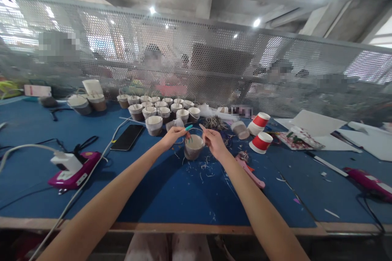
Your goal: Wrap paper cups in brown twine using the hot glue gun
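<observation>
A small grey paper cup (193, 149) with a pale inside stands on the blue table in front of me, a thin wire-like handle arching over its rim. My left hand (174, 137) is at the cup's left side, fingers pinched near the handle. A teal tip (188, 127), perhaps a finger cover, shows at the end of its fingers. On the right side, my right hand (213, 140) has its fingers closed at the cup's rim where the handle meets it. Fingers partly hide both handle ends. Short pale scraps (206, 167) lie beside the cup.
Rows of similar handled cups (154, 125) stand behind. A black phone (127, 137) and purple power strip (75, 171) with a white cable lie left. Red-and-white cups (261, 142), a pink-handled tool (251, 172) and a purple glue gun (369, 181) lie right. A perforated screen (214, 61) closes the back.
</observation>
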`<state>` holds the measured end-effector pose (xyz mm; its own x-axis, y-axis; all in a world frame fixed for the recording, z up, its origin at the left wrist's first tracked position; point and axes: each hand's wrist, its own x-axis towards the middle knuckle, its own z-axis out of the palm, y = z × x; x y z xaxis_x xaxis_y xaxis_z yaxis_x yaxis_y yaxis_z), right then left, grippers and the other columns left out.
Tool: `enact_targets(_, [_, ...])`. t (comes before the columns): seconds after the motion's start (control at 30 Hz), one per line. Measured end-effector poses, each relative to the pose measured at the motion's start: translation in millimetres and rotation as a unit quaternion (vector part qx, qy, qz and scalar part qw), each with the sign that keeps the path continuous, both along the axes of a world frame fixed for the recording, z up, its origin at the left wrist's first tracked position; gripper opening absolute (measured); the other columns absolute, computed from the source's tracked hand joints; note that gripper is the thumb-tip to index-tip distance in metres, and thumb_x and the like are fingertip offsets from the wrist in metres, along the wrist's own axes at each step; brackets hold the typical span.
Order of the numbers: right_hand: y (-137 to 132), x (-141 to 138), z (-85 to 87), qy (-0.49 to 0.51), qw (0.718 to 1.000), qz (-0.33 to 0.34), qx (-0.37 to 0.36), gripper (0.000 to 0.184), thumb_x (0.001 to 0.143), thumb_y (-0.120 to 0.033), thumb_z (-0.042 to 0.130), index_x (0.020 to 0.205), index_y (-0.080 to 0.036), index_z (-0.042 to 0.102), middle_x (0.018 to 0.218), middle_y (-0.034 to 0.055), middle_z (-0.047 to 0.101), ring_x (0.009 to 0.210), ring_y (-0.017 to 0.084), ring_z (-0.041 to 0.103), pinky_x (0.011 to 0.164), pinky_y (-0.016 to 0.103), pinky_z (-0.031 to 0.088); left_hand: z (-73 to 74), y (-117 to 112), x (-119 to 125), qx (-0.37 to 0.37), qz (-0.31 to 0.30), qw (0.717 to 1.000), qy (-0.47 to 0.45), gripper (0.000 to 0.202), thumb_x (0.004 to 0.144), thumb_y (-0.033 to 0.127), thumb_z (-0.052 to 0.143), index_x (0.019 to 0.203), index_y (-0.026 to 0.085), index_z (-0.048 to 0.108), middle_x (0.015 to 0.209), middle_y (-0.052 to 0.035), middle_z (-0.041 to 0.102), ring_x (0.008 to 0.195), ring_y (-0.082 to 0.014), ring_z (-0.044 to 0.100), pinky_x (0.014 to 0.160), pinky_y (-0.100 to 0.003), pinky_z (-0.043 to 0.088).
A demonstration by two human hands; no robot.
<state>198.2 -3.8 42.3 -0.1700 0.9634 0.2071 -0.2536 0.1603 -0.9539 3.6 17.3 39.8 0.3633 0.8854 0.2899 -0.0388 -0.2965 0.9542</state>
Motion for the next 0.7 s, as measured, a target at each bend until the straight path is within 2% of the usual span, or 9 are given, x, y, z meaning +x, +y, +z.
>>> enact_targets(0.13, [-1,-4,1.6,0.0,1.0,-0.006,-0.005,0.045,0.057,-0.055,0.076,0.046,-0.019,0.052,0.046,-0.0045,0.047,0.044,0.008,0.036,0.046,0.025,0.026,-3.8,-2,5,-0.017,0.027,0.999,-0.025,0.036,0.076,0.048,0.061,0.06,0.017,0.071,0.069,-0.0067,0.068,0.073,-0.0157,0.058,0.075,-0.028,0.045])
enact_targets(0.23, [-3,-6,4.0,0.001,1.0,-0.009,0.001,0.046,0.058,-0.058,0.075,0.046,-0.019,0.053,0.046,-0.0044,0.046,0.045,0.008,0.037,0.047,0.025,0.027,-3.9,-3,9,-0.031,0.038,0.998,-0.034,0.033,0.075,0.044,0.062,0.059,0.016,0.07,0.067,-0.006,0.066,0.067,-0.0138,0.054,0.066,-0.026,0.044])
enact_targets(0.33, [-5,-7,6.8,0.001,1.0,-0.012,0.011,0.045,0.06,-0.061,0.073,0.052,-0.019,0.06,0.047,-0.0046,0.044,0.046,0.008,0.034,0.046,0.025,0.025,-2.8,-5,11,-0.045,0.043,0.997,-0.042,0.031,0.072,0.042,0.065,0.056,0.015,0.068,0.061,-0.0038,0.062,0.059,-0.0113,0.049,0.057,-0.024,0.039])
enact_targets(0.47, [-7,-7,9.5,-0.008,1.0,-0.004,0.016,0.039,0.059,-0.057,0.075,0.061,-0.019,0.068,0.045,-0.0058,0.037,0.045,0.008,0.027,0.046,0.027,0.021,0.8,-7,10,-0.067,0.04,0.996,-0.053,0.031,0.069,0.041,0.068,0.052,0.015,0.063,0.055,-0.0011,0.056,0.051,-0.0087,0.043,0.049,-0.023,0.033])
enact_targets(0.6, [-8,-7,11.0,-0.008,1.0,0.001,0.012,0.039,0.061,-0.058,0.074,0.062,-0.019,0.068,0.046,-0.0056,0.036,0.046,0.008,0.026,0.048,0.028,0.021,4.9,-11,12,-0.1,0.029,0.992,-0.067,0.035,0.068,0.044,0.07,0.051,0.015,0.059,0.051,0.0011,0.05,0.047,-0.0083,0.043,0.044,-0.022,0.031])
enact_targets(0.7, [-8,-6,12.0,-0.011,1.0,0.003,0.011,0.039,0.063,-0.057,0.073,0.063,-0.019,0.068,0.045,-0.0057,0.035,0.046,0.009,0.027,0.049,0.028,0.022,5.4,-12,12,-0.113,0.026,0.99,-0.083,0.035,0.065,0.044,0.073,0.051,0.014,0.059,0.055,0.0009,0.051,0.05,-0.0078,0.046,0.046,-0.021,0.033])
